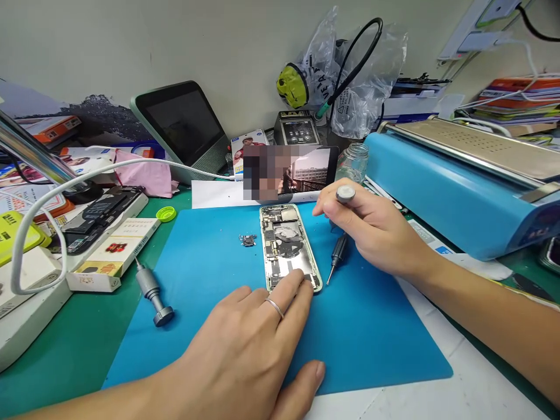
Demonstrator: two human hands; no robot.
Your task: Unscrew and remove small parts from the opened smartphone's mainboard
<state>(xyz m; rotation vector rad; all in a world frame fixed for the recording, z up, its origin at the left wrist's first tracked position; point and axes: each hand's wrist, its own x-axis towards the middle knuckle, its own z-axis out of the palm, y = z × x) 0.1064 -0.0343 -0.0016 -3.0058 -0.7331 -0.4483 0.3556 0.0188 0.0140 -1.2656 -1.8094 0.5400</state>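
Note:
An opened phone housing [289,242] lies on the blue mat [219,256], its inner parts and bare metal showing. My left hand [262,344] rests over its lower end, fingertips on the lower edge, thumb apart, holding nothing. To the right of the phone, my right hand [371,227] is closed round a dark screwdriver [339,251], whose tip points down near the mat beside the housing. Small loose parts [248,240] lie left of the phone. A grey screwdriver [153,294] lies at the mat's left side.
A propped phone [308,169] plays a picture behind the mat. At right is a blue machine [441,186]. Boxes [116,251], a white cable [87,178] and a green cap [166,214] are at left. A dark-screened device [181,125] stands behind.

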